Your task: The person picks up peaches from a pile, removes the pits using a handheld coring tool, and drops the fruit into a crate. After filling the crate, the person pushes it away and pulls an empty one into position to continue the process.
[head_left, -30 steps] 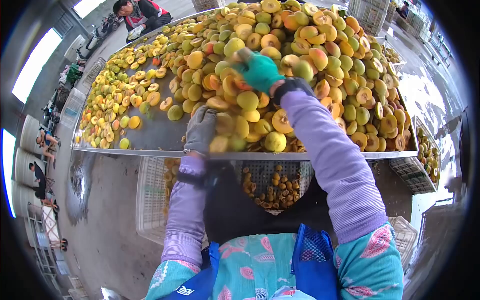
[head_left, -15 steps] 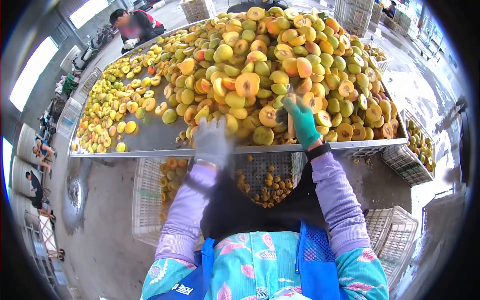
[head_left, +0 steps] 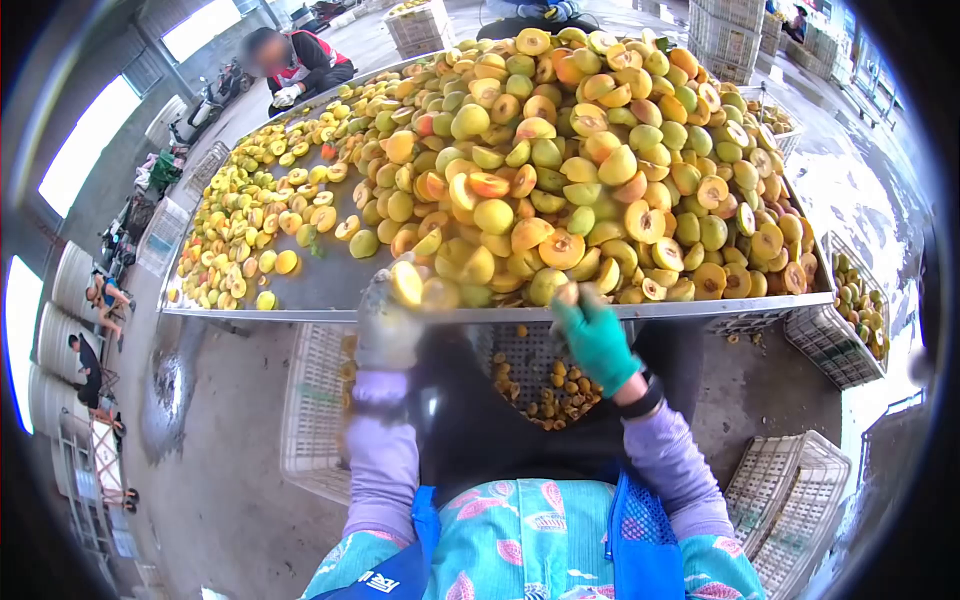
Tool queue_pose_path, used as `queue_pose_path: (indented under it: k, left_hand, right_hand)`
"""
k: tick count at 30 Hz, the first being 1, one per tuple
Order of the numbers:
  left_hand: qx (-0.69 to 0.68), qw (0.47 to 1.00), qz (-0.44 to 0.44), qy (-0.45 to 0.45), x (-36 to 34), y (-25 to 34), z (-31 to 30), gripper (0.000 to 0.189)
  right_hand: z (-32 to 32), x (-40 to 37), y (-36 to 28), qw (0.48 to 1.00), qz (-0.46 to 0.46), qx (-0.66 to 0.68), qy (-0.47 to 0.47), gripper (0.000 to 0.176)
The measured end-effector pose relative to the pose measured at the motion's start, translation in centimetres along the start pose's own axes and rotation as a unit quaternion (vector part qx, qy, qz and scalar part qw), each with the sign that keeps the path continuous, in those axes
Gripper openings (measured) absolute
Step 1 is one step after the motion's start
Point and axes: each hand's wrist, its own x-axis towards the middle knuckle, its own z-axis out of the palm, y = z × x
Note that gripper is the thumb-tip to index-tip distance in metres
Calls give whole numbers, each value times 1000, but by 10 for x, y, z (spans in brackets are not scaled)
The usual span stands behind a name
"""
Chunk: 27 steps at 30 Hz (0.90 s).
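Observation:
My left hand (head_left: 388, 330), in a pale grey glove and blurred by motion, is at the table's front edge. Its fingers are closed around a halved yellow peach (head_left: 407, 283); another blurred fruit lies right beside it. Over the same edge, further right, my right hand (head_left: 597, 345) in a green glove makes a fist. The tan end of a slim tool (head_left: 567, 293) shows at the top of that fist, the rest hidden by the glove. Beyond both hands rises a large heap of peaches (head_left: 530, 180), many cut in half with the pits showing.
The metal table (head_left: 335, 270) carries looser halves on its left. Below its edge stand a crate with small brown-yellow pieces (head_left: 545, 385) and a white crate (head_left: 310, 420). More crates (head_left: 785, 490) stand at right. A co-worker (head_left: 305, 65) bends at the far left corner.
Both hands have drawn back from the heap toward the table's front edge. My left hand has closed on a peach half. The tool in my right hand has dropped lower, and the view has shifted slightly.

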Motion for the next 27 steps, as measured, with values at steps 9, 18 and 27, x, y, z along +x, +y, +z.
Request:
queue_pose_path:
  k: [9, 18, 27]
  left_hand:
    - [156, 986, -34, -56, -37, -47, 65, 67]
    - [225, 969, -42, -93, -30, -59, 69, 66]
    - [244, 969, 48, -14, -41, -79, 81, 56]
  right_hand:
    - [47, -32, -40, 964, -99, -244, -24, 25]
    - [43, -29, -19, 953, -123, -278, -11, 24]
    - [47, -36, -28, 963, -81, -257, -14, 27]
